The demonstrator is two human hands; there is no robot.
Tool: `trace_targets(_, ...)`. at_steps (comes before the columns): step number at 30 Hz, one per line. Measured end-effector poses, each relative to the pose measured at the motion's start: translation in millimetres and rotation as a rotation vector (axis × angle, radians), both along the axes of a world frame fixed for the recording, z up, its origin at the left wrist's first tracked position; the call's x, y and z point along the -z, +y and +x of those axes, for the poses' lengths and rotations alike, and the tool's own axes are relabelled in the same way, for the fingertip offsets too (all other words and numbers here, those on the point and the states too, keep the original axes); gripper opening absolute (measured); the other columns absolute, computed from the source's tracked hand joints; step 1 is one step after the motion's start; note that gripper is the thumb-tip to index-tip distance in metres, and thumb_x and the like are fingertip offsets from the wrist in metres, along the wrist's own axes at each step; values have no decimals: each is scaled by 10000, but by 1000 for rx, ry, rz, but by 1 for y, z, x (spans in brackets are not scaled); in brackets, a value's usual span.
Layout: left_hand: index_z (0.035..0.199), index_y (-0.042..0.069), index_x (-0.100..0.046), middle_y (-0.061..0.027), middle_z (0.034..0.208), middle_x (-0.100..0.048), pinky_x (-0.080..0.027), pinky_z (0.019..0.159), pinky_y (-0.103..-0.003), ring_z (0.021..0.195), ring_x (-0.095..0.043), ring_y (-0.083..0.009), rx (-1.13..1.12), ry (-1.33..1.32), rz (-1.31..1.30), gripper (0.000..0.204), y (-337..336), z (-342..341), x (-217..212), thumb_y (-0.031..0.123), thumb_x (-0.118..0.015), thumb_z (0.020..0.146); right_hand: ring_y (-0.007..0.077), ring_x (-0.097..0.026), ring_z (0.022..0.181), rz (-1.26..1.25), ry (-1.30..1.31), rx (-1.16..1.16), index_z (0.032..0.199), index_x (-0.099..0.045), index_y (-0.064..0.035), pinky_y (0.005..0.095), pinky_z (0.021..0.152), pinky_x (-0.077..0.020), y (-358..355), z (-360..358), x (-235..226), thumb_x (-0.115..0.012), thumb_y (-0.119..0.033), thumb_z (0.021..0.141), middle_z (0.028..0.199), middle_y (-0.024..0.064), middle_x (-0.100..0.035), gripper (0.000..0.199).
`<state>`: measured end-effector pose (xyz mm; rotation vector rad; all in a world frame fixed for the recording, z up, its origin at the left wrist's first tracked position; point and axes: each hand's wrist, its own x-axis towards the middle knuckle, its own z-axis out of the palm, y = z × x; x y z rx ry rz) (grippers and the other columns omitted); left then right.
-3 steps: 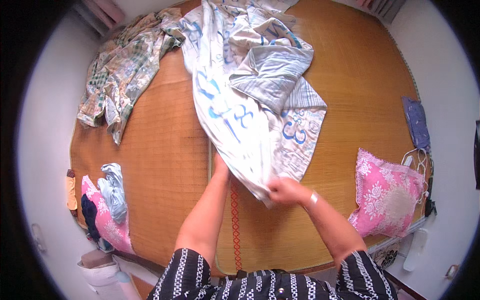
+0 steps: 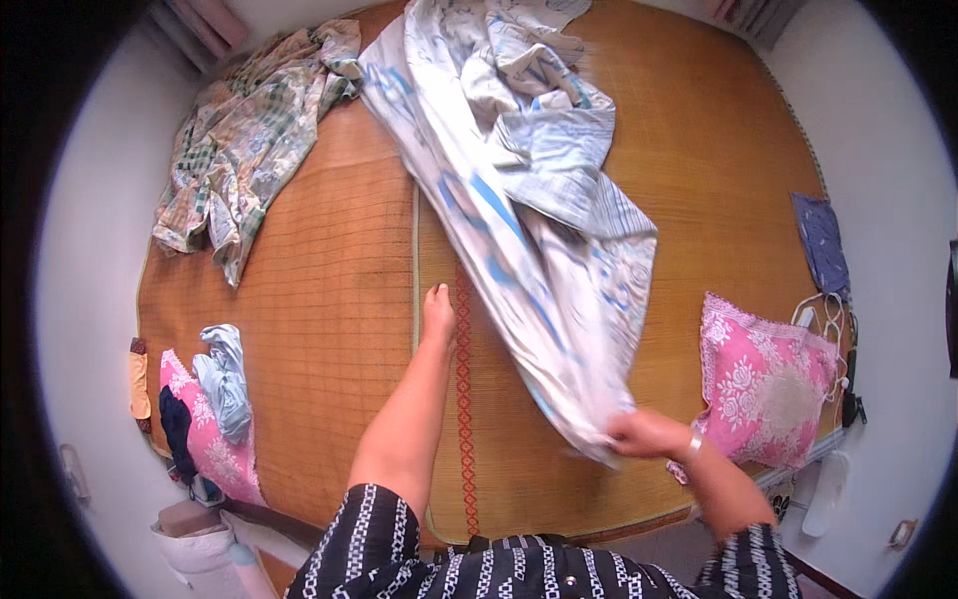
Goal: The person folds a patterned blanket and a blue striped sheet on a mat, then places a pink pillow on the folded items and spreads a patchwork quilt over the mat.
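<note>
A long white sheet with blue print (image 2: 519, 230) lies diagonally across a brown woven bed mat (image 2: 319, 299). My right hand (image 2: 644, 434) is closed on the sheet's near corner, low and to the right. My left hand (image 2: 437, 311) rests flat on the mat beside the red stitched seam, fingers together, holding nothing, just left of the sheet. A striped blue and white cloth (image 2: 559, 160) is bundled on top of the sheet farther back.
A floral patterned blanket (image 2: 239, 140) is heaped at the mat's far left corner. A pink flowered pillow (image 2: 763, 384) sits at the right edge; another pink pillow with small clothes (image 2: 215, 409) lies at the left edge. A blue cloth (image 2: 823, 245) and white cables lie near the right wall.
My right hand has pulled the sheet's corner to the right and nearer to me. My left hand has let go of the sheet and now lies on the mat.
</note>
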<state>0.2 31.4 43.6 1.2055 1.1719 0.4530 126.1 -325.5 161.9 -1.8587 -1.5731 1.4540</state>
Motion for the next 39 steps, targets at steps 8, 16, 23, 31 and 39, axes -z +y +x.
trace_targets(8, 1107, -8, -449, -114, 1058, -531, -449, 680, -342, 912, -529, -229, 22, 87, -158, 364, -58, 60, 73, 264, -469, 866, 125, -565, 649, -73, 148, 1304, 869, -617, -32, 258, 553, -460, -157, 22, 43, -548, -237, 800, 753, 50, -612, 227)
trace_targets(16, 871, 13, -493, -64, 686, -556, -360, 365, -226, 483, -502, -134, -309, 82, -350, 238, -28, 90, 32, 173, -630, 760, 309, -509, 984, -236, 1820, 1876, 1051, -497, 14, 423, 824, -423, -7, -36, 141, -462, -547, 801, 1005, 157, -569, 615)
trace_targets(23, 1067, 117, -531, -41, 1044, -559, -353, 864, -400, 999, -479, -229, -159, -236, -570, 335, -19, 73, 61, 304, -568, 790, 207, -541, 841, 500, 822, 1490, 971, -517, -48, 336, 757, -437, -27, 37, -4, -439, -165, 868, 959, 66, -560, 174)
trace_targets(31, 1318, 112, -278, -106, 1316, -356, -282, 1000, -426, 1180, -353, -297, -101, -1002, -597, 796, -23, 153, 18, 619, -494, 744, 317, -442, 1105, 920, 604, 2032, 1201, -423, -25, 497, 954, -315, -272, -29, -119, -412, -366, 801, 1207, 152, -467, 525)
trace_targets(39, 1132, 68, -490, -96, 1110, -533, -390, 897, -358, 1011, -496, -210, 261, -1193, -325, 409, -37, 123, -195, 336, -487, 823, 215, -500, 1019, 1066, 1222, 2140, 1051, -550, -95, 396, 920, -361, -203, 18, 35, -441, -277, 848, 1079, 69, -564, 293)
